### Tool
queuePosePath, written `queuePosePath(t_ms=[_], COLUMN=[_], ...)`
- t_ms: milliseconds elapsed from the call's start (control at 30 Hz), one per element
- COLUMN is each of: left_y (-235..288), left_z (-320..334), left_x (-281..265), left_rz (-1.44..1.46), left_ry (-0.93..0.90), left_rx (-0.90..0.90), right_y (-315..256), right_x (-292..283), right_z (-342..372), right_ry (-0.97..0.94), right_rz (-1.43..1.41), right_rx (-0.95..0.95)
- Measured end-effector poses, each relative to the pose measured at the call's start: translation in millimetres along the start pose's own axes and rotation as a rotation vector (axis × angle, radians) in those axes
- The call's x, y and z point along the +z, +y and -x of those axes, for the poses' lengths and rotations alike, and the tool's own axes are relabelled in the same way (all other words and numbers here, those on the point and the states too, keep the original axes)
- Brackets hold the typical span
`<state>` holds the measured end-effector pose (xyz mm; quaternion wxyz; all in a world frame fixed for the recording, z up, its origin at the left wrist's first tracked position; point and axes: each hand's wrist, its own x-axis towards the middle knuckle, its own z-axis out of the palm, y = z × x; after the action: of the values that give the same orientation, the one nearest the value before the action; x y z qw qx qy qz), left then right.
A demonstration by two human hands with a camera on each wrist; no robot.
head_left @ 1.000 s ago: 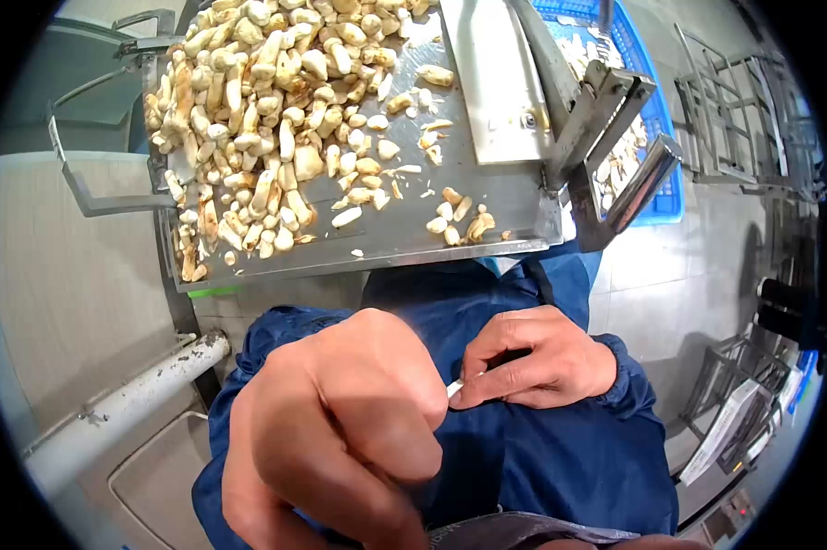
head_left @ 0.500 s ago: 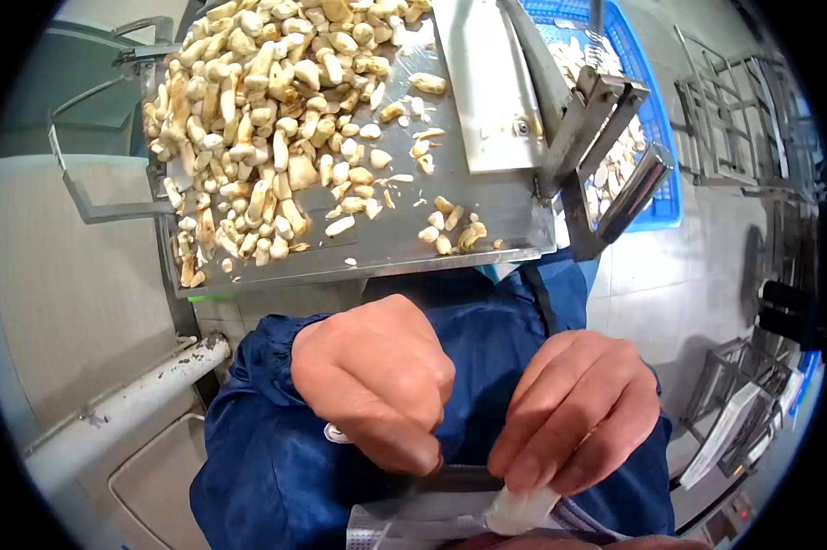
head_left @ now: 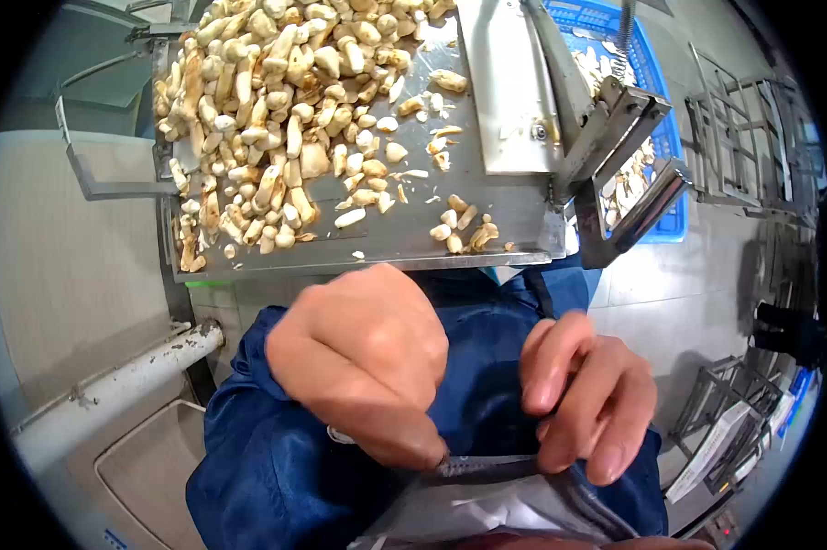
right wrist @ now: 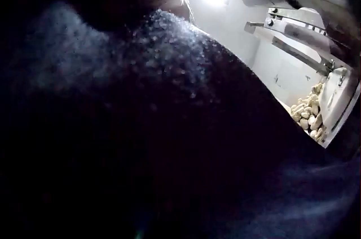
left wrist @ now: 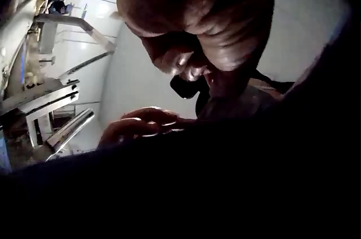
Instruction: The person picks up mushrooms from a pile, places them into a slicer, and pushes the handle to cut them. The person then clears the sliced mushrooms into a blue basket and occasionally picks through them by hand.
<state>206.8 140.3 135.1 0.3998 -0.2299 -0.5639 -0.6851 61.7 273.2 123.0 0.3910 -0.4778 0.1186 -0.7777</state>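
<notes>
In the head view my left hand [head_left: 363,362] is curled, thumb and finger pinching the upper left edge of a thin, see-through grey piece [head_left: 514,504] with a stitched rim, close below the camera. Over its upper right edge is my right hand [head_left: 592,399], fingers spread and loosely bent, holding nothing that shows; one fingertip meets the rim. The left wrist view has my left hand [left wrist: 197,19] dark and curled at the top, with fingers of my right hand [left wrist: 138,126] lower down. Dark cloth fills most of the right wrist view, hiding the right hand.
A metal tray [head_left: 377,254] in front bears a large heap of pale mushroom-like pieces [head_left: 294,137]. At its right stand a white plate [head_left: 509,101] and a metal lever [head_left: 651,206]. Beyond is a blue basket [head_left: 672,137] of slices. A white pipe [head_left: 120,390] lies left.
My right hand came back from my lap toward the camera, and its fingers have loosened from a white crumpled bit. My left hand drew back from close to the camera and now pinches the grey piece.
</notes>
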Motion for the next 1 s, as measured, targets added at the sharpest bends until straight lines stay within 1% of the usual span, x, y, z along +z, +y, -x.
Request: queuePosePath(t_ms=[33, 67, 133, 167, 200, 267, 300, 333, 400, 433, 500, 533, 633, 700, 733, 800, 833, 867, 900, 933, 967, 1000], left_y=[1.3, 5.7, 15.5, 18.7, 20.3, 20.6, 22.7, 27.3, 38.7, 37.9, 41.2, 40.1, 25.2, 30.8, 32.7, 26.9, 15.3, 3.7, -9.4, -17.3, -29.7, -39.0], left_z=[-2.9, -6.1, -8.7, -9.3, -10.8, -17.1, -20.0, -19.3, -18.2, -16.3, -13.0, -14.5, -28.3, -22.6, -19.5, -9.7, -5.8, -2.0, -2.6, 1.8, 10.9, 15.2], left_x=[0.2, 5.8, 13.3, 14.6, 14.9, 17.3, 19.4, 13.1, 3.7, 5.9, 18.0, 19.8, -18.8, -9.9, -6.6, -17.2, -32.3, -47.5, -65.1, -85.5, -104.1, -119.0], left_rz=[-0.061, -0.107, -0.150, -0.142, -0.126, -0.138, -0.182, -0.147, -0.088, -0.107, -0.217, -0.241, -0.190, -0.298, -0.349, -0.582, -0.783, -0.962, -1.198, -1.426, -1.624, -1.689], left_ry=[0.008, 0.070, 0.138, 0.144, 0.143, 0.123, 0.108, 0.047, -0.064, -0.035, 0.101, 0.104, -0.337, -0.192, -0.120, 0.038, 0.159, 0.259, 0.272, 0.133, 0.113, 0.074], left_rx=[0.060, 0.066, 0.137, 0.200, 0.265, 0.334, 0.337, 0.257, 0.088, 0.077, 0.206, 0.247, 0.421, 0.191, 0.077, -0.166, -0.299, -0.460, -0.630, -0.708, -0.678, -0.660], right_y=[2.1, 3.7, 3.4, -0.6, -5.1, -7.8, -9.3, -9.1, -5.3, -3.6, -0.2, 0.0, 2.3, 2.0, 1.3, -6.2, -10.4, -14.5, -19.7, -25.3, -27.1, -31.3], right_x=[2.5, 4.8, 8.3, 3.4, -5.7, -8.3, -9.7, -10.5, -9.6, -8.6, -11.9, -12.9, -18.6, -22.4, -25.1, -32.2, -36.0, -38.9, -41.7, -44.8, -45.2, -49.0], right_z=[3.3, 5.0, 6.0, 5.3, 6.8, 3.3, 2.4, 1.5, 2.2, 3.2, 1.8, 3.9, 12.8, 14.9, 15.1, 15.0, 15.0, 15.2, 19.8, 22.9, 26.6, 31.6], right_ry=[0.045, 0.080, 0.125, 0.099, 0.007, -0.027, -0.056, -0.111, -0.162, -0.183, -0.250, -0.252, -0.276, -0.282, -0.296, -0.238, -0.207, -0.119, -0.028, 0.032, 0.123, 0.161], right_rz=[0.083, 0.156, 0.298, 0.417, 0.503, 0.574, 0.593, 0.622, 0.644, 0.660, 0.672, 0.688, 0.709, 0.728, 0.794, 0.910, 0.967, 1.004, 1.044, 1.100, 1.115, 1.128], right_rx=[-0.017, -0.018, 0.029, 0.109, 0.218, 0.412, 0.518, 0.567, 0.631, 0.666, 0.624, 0.630, 0.635, 0.624, 0.591, 0.455, 0.384, 0.288, 0.223, 0.154, 0.091, 0.067])
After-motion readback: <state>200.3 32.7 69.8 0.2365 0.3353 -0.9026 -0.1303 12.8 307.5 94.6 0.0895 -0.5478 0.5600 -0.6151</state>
